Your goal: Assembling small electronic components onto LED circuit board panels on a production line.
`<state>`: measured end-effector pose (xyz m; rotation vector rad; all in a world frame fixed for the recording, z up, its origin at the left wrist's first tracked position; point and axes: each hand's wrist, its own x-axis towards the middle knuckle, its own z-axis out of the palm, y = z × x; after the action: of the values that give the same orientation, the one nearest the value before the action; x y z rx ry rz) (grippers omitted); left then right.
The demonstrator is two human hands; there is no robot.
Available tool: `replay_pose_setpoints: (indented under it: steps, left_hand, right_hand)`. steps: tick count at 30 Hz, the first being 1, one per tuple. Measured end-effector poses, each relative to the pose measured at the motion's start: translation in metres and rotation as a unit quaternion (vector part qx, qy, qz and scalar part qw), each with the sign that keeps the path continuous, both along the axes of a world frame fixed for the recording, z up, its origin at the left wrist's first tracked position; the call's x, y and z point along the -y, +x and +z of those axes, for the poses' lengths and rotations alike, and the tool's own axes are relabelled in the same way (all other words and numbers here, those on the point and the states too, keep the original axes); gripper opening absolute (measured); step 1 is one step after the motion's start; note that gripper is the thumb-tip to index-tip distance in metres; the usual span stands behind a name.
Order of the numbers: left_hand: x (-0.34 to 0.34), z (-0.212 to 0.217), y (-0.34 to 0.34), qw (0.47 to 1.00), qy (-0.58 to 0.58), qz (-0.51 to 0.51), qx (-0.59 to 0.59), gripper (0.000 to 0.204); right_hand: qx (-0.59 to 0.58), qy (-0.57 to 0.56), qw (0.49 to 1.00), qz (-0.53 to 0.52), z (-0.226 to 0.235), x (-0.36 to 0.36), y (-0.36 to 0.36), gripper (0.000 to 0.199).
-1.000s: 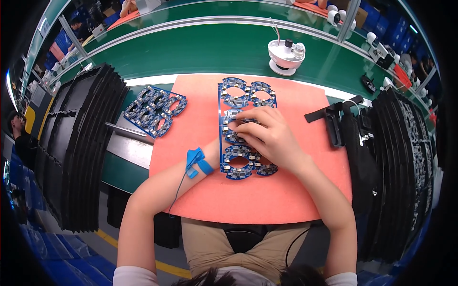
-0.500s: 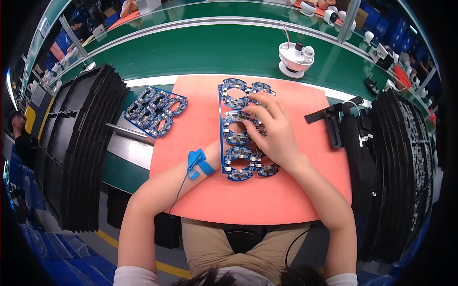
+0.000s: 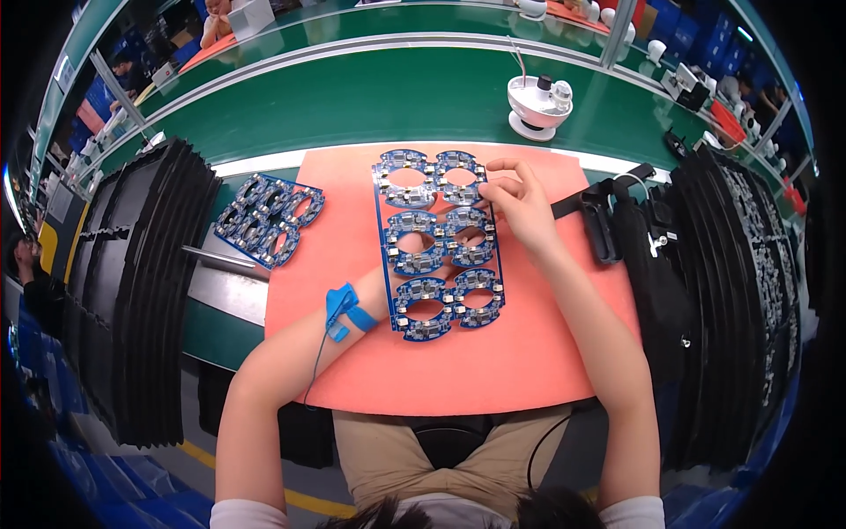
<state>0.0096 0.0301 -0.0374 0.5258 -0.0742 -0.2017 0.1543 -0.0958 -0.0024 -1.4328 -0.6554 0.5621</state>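
At mid-frame: blue six-ring circuit-board panel (image 3: 443, 236), long axis running bottom-to-top | left hand (image 3: 467, 237) nearer, beneath, glimpsed through cutouts, grip hidden | right hand (image 3: 522, 210) at upper right edge, fingertips slightly parted, pinch unclear

Bright centre, dark, bent edges

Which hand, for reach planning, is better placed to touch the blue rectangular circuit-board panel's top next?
Likely the right hand, at the right edge of the panel; the left hand is underneath.
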Motion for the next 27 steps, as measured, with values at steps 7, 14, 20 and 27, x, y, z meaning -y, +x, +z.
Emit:
replay_pose_setpoints:
  steps: [7,14,20,27]
  left_hand:
    - [-0.005,0.004,0.013,0.996,-0.076,0.038,-0.042,0.056]
    - [0.004,0.028,0.017,0.995,-0.048,0.084,-0.010,0.061]
    - [0.006,0.035,0.015,0.995,-0.037,0.098,0.001,0.067]
    - [0.007,0.025,0.018,0.988,-0.018,0.151,-0.020,0.069]
  right_hand:
    - [-0.089,0.071,0.990,-0.084,0.010,0.007,0.015,0.024]
    - [0.377,-0.110,0.913,-0.115,0.016,0.018,0.021,0.008]
    - [0.554,-0.149,0.817,0.059,0.048,0.036,0.008,0.009]
    - [0.538,-0.242,0.795,0.138,0.056,0.041,-0.003,0.013]
